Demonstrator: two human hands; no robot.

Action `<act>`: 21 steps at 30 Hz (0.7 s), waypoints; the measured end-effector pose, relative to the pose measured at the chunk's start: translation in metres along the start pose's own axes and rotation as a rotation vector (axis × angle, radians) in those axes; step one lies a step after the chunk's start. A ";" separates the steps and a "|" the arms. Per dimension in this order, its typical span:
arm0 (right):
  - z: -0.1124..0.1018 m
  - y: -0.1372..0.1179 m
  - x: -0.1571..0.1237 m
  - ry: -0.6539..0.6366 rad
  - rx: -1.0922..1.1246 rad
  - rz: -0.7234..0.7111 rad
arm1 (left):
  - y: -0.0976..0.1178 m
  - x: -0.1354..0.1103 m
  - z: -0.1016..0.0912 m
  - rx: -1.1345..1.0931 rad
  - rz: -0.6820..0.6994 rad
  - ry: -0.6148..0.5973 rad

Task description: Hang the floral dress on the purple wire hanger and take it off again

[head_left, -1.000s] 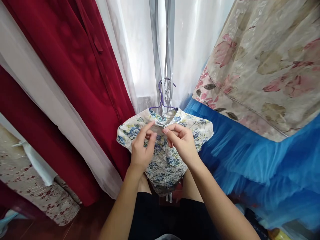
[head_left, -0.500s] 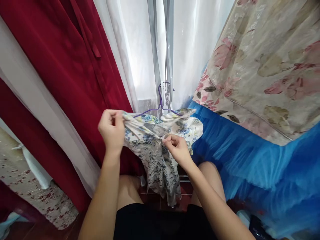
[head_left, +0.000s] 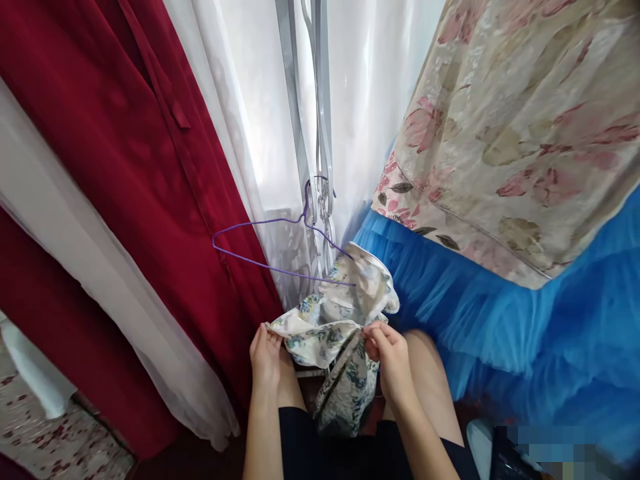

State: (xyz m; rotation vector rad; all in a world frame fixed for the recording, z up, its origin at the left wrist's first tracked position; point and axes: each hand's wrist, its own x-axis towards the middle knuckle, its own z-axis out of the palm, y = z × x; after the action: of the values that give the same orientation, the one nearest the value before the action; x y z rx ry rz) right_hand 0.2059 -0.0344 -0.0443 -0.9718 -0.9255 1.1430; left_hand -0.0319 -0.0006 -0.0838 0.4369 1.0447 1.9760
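Observation:
A floral garment (head_left: 345, 393), white with blue and yellow-green flowers, hangs by one shoulder from a purple wire hanger (head_left: 260, 221). The hanger's left arm is bare, while its right end sits inside the garment's ruffled shoulder. My left hand (head_left: 267, 353) pinches the garment's left shoulder edge, below and clear of the hanger. Closed on the cloth near the opening's middle is my right hand (head_left: 390, 353). Between my two hands the edge is stretched out, and the lower part hangs down in front of my knees.
Grey straps (head_left: 295, 100) hold the hanger's hook in front of a white curtain (head_left: 240, 100). On the left hangs red cloth (head_left: 140, 220). To the right are a cream floral dress (head_left: 505, 153) and blue tulle (head_left: 435, 280). Dark items (head_left: 505, 453) lie at the lower right.
The garment's left shoulder has come off the hanger, baring that arm. My left hand moved down and right with the edge; my right hand moved down and slightly right.

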 end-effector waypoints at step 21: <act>-0.039 -0.032 -0.056 -0.666 -0.010 0.167 | 0.019 -0.147 0.072 0.601 0.238 -0.858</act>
State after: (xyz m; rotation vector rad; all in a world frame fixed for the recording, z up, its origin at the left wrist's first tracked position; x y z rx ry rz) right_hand 0.2418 -0.0993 -0.0313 -0.6842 -1.3934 1.6523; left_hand 0.0899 -0.0881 -0.0147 1.6229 0.9968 1.3564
